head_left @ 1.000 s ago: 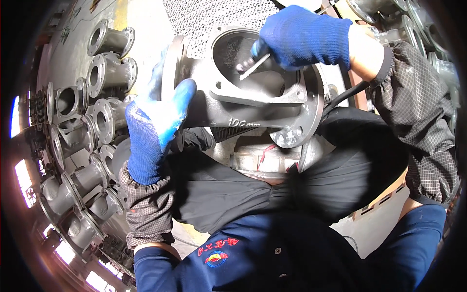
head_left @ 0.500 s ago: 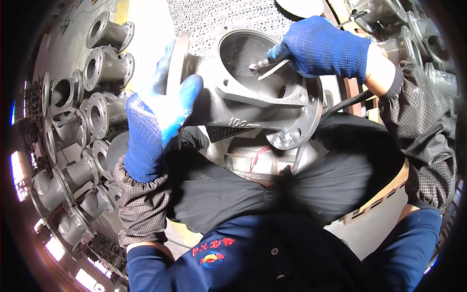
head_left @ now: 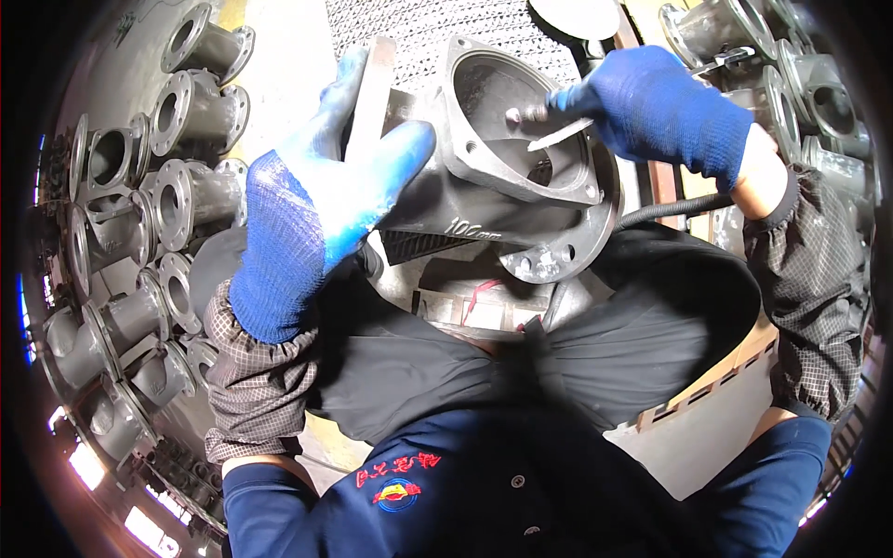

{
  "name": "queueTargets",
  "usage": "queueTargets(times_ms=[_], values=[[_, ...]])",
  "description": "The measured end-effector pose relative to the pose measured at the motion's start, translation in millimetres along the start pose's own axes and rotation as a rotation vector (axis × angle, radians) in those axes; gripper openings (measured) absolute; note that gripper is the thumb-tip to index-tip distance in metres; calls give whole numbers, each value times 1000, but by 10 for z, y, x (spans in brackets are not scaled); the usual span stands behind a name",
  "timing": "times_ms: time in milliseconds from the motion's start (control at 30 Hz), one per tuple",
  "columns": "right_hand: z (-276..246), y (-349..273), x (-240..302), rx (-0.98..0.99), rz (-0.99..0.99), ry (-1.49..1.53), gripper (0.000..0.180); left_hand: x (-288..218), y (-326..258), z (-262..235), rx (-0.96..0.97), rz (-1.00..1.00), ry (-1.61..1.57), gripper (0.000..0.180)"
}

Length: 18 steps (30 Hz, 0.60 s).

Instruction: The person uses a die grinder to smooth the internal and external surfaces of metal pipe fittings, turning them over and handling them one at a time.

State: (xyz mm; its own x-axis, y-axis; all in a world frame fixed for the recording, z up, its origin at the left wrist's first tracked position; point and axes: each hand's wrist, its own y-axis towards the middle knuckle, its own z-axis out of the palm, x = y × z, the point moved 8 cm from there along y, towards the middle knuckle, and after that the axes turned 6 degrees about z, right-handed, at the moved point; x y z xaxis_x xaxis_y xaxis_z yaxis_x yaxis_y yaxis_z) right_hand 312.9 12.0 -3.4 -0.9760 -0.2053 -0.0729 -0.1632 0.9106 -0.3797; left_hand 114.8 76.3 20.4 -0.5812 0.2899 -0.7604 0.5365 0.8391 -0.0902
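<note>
A dark grey cast valve body (head_left: pixel 419 209) with a wide square-flanged opening and round end flanges sits in front of me, above my lap. My left hand (head_left: pixel 321 191), in a blue coated glove, grips its left end flange, with the thumb on the near side and the fingers around the far side. My gloved right hand (head_left: pixel 642 102) is closed on a slim tool (head_left: pixel 561 135) with a pale, flat tip. That tip and the outstretched index finger are at the opening's right side. The fist hides the tool's middle.
Several grey flanged castings (head_left: pixel 191 112) stand in rows on the floor at left, with more castings (head_left: pixel 716 33) at far right. Behind the valve body lies a patterned metal mesh surface (head_left: pixel 419 37); a round pale disc (head_left: pixel 577 14) is beside it. A dark hose (head_left: pixel 674 209) runs at right.
The valve body has turned and shifted slightly right in view, with my left hand still on its flange. My right hand and the tool have moved right and slightly down.
</note>
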Motion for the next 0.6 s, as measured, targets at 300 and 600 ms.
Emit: queueTargets(times_ms=[300,600], values=[[77,-123,-51,-81,56,79,33,-164,-4,104,70,63,-36,66],[-225,-523,-531,-363,304,553,32,-233,-32,141,49,233,56,63]])
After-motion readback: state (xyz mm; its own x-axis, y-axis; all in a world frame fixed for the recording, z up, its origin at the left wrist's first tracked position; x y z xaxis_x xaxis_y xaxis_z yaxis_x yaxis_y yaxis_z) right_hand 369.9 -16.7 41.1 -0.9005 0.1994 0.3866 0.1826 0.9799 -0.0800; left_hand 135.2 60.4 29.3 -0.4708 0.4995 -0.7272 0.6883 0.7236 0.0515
